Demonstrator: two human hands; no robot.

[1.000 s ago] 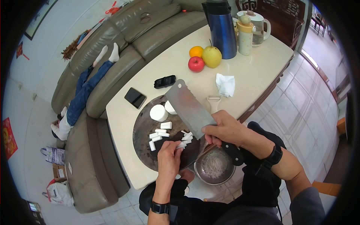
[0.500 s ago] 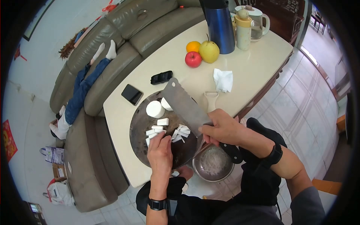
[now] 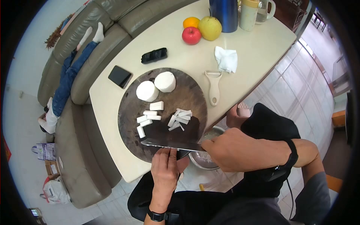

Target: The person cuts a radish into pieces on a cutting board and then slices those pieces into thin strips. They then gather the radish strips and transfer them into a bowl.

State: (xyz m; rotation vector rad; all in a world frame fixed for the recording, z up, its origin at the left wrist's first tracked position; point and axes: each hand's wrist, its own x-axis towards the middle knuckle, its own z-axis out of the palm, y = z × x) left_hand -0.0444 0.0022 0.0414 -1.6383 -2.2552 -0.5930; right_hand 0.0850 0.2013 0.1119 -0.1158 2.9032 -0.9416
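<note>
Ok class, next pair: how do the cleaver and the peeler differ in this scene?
The cleaver is gripped in the right hand, while the peeler lies unheld.
The cleaver's blade extends over the dark round board; the peeler rests beside that board on the table.
The cleaver has a long, dark-looking blade seen nearly edge-on; the peeler is pale, with a short crosswise head.
Both are hand tools.

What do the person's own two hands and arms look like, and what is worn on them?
The left hand and right hand show no gloves. The left wrist has a black strap with a rectangular black face; the right wrist has a black band. A grey sleeve covers the right upper arm.
</note>
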